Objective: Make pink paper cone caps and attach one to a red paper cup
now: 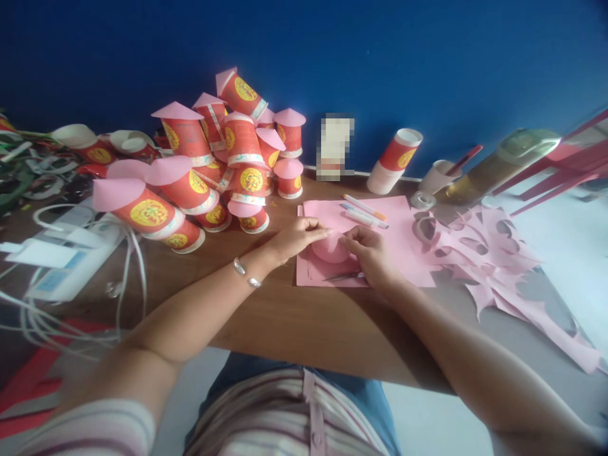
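Between my two hands is a round piece of pink paper (331, 251), held over a stack of pink sheets (408, 256). My left hand (304, 239) pinches its upper left edge between thumb and fingers. On the other side, my right hand (368, 250) grips the right edge, fingers curled. A pair of scissors (342, 276) lies on the sheets just below, partly hidden by my right hand. Two markers (365, 212) rest on the sheets beyond my hands. To the left stands a pile of red paper cups (249, 180) with pink paper cones on them.
Pink paper scraps (494, 244) spread over the right side of the table. Behind are stacked paper cups (396, 161), a roll of tape (422, 200), a cup holding a red-handled tool (437, 177) and a bottle (503, 161). A white power strip (71, 266) with cables lies left.
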The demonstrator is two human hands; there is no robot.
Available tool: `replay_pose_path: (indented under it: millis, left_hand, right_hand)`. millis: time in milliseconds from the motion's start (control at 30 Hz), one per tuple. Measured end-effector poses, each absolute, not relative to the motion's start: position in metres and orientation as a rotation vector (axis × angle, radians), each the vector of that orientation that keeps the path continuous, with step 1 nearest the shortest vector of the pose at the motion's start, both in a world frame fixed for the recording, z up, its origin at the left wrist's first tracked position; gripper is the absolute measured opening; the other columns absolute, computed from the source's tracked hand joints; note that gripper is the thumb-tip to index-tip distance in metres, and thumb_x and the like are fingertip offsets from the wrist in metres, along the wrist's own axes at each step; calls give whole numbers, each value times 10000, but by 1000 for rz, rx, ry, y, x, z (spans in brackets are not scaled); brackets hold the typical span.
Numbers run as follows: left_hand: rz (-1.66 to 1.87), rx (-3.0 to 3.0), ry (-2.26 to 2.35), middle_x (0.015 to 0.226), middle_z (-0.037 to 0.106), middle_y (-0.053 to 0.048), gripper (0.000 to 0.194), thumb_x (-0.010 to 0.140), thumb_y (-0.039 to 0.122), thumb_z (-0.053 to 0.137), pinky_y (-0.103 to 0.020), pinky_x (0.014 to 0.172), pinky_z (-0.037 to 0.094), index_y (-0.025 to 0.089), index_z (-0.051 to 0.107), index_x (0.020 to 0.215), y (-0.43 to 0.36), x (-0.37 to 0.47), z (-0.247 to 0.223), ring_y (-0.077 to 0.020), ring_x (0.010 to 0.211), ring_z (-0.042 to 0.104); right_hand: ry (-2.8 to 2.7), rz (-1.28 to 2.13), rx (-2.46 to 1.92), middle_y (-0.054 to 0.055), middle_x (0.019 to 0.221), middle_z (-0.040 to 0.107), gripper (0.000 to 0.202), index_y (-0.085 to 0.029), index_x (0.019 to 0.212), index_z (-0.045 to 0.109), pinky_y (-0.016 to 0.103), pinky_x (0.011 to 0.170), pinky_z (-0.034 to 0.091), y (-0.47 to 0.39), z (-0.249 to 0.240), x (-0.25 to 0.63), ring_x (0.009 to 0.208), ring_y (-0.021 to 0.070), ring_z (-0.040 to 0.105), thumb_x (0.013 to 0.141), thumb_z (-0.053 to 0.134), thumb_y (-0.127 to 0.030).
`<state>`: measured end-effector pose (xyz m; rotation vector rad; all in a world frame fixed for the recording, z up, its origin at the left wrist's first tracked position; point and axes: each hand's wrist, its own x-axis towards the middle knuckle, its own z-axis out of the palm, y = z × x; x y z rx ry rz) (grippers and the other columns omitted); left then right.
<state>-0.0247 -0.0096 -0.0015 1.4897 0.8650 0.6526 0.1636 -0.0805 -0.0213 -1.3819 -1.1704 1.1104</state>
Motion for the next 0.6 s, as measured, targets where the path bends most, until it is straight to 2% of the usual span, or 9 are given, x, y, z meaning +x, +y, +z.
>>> replay_pose_path:
  millis: [200,367,433,600]
  left_hand:
    - [640,1514,884,789,681,-39,374,759,527,762,-298,744,428,156,713,774,-11,-25,1,-161,772,554]
    - [644,1551,901,741,644,-24,334,760,486,744,-297,705,404,160,682,725,-12,-25,2,-151,727,526]
    - [649,1557,905,733,633,-18,315,757,467,735,-298,703,402,161,672,716,-12,-25,3,-148,720,520]
    - [631,1587,870,688,599,1,291,737,440,740,-295,709,407,161,668,694,-12,-26,7,-139,698,507]
  right_hand:
    - [-1141,1124,-1370,-32,642,523,348,-226,678,523,250,519,279,-82,-17,161,579,110,395,737,763,-470]
    - [-1170,1130,-1390,-45,616,498,367,-222,676,533,252,517,272,-83,-16,161,565,106,367,744,774,-490]
    - [-1185,1137,-1390,-47,625,509,376,-218,720,573,256,524,285,-82,-16,162,570,109,377,754,782,-529]
    - [-1259,1170,-1377,-3,766,645,430,-200,908,716,263,578,352,-81,-10,162,667,138,495,801,742,-616]
